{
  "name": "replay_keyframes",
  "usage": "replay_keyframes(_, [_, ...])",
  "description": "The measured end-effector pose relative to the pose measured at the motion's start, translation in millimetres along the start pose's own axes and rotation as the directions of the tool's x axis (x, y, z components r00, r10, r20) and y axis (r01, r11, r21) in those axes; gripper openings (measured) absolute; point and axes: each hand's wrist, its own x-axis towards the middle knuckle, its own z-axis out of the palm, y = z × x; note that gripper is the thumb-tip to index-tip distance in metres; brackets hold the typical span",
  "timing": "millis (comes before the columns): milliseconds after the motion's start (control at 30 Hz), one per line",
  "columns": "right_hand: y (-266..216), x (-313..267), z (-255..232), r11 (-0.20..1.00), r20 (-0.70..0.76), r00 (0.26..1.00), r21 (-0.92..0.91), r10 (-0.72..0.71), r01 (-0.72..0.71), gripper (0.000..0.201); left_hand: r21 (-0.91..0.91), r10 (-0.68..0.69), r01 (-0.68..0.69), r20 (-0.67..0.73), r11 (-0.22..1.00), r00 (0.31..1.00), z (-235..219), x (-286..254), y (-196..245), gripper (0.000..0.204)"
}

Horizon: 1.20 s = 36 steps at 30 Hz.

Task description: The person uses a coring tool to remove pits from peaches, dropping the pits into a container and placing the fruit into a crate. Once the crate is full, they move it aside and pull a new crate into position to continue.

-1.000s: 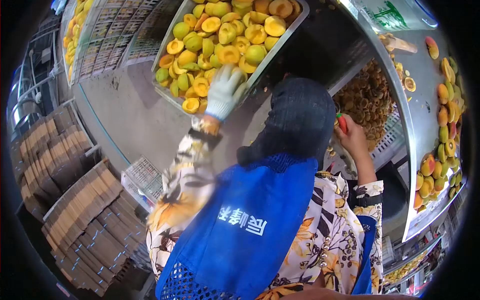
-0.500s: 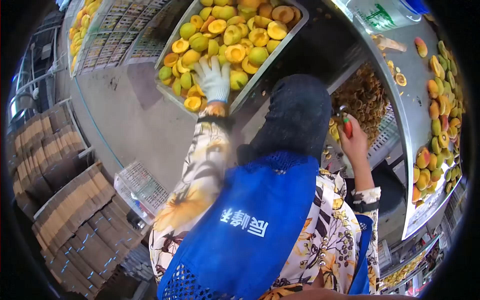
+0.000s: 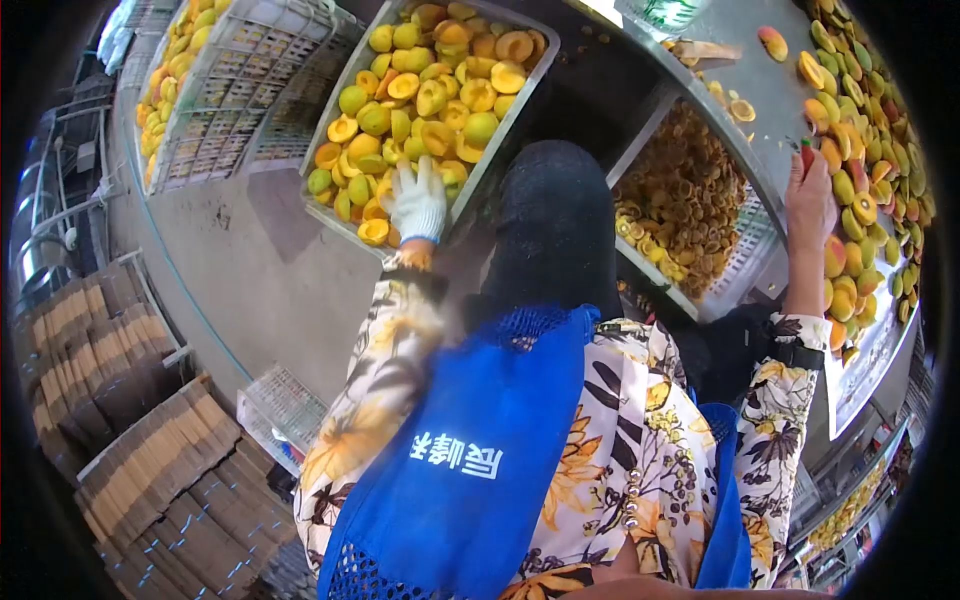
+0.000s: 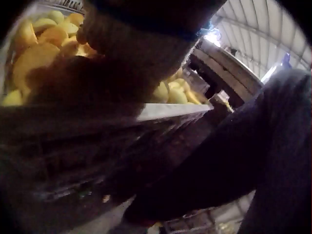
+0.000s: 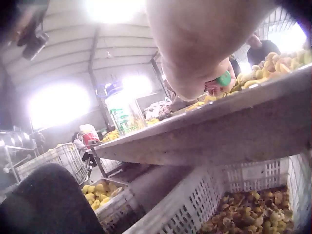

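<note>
In the head view the white-gloved left hand (image 3: 417, 203) rests, fingers spread, on halved yellow fruit (image 3: 437, 136) at the near edge of a crate (image 3: 494, 150). The left wrist view shows the glove (image 4: 141, 51) dark above the crate rim (image 4: 170, 111); its fingertips are hidden there. The bare right hand (image 3: 811, 203) grips a tool by its red handle (image 3: 807, 152) over the metal table, beside fruit halves (image 3: 862, 208). In the right wrist view the handle's green end (image 5: 223, 78) sticks out of the fist. The tool's tip cannot be made out.
A crate of brown pits and scraps (image 3: 690, 190) stands below the metal table edge (image 3: 755, 172). A clear jug (image 5: 124, 113) stands on the table. Another fruit crate (image 3: 215, 110) is at upper left, flattened cartons (image 3: 180, 480) at lower left.
The right hand has moved from above the pit crate out to the fruit on the table, still holding the tool. The left hand has stayed at the crate's near edge, its fingers spreading on the fruit.
</note>
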Motion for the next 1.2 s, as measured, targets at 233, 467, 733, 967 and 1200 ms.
replay_keyframes(233, [20,-4,29,1.0,0.04,0.999,0.006,-0.001,0.001,0.04,0.232,-0.105,0.072,0.13,0.97,0.986,-5,25,36,0.04])
replay_keyframes(467, [-5,-9,18,0.944,-0.43,0.844,-0.07,-0.32,0.322,0.036,-0.17,-0.143,0.124,-0.104,0.978,0.984,18,39,-17,0.049])
replay_keyframes(733, [-9,5,17,0.838,-0.511,0.692,-0.11,-0.509,0.535,0.032,-0.6,-0.799,0.601,-0.111,0.528,0.591,15,-115,-51,0.053])
replay_keyframes(967, [-32,-13,29,0.606,-0.374,0.584,0.07,-0.72,0.792,0.034,-0.612,-0.698,0.525,-0.063,0.591,0.713,7,-92,-59,0.037])
replay_keyframes(1200, [-78,-86,26,0.504,-0.243,0.612,0.386,-0.753,0.773,0.037,-0.305,0.045,-0.07,-0.089,0.95,0.995,-11,45,-24,0.041])
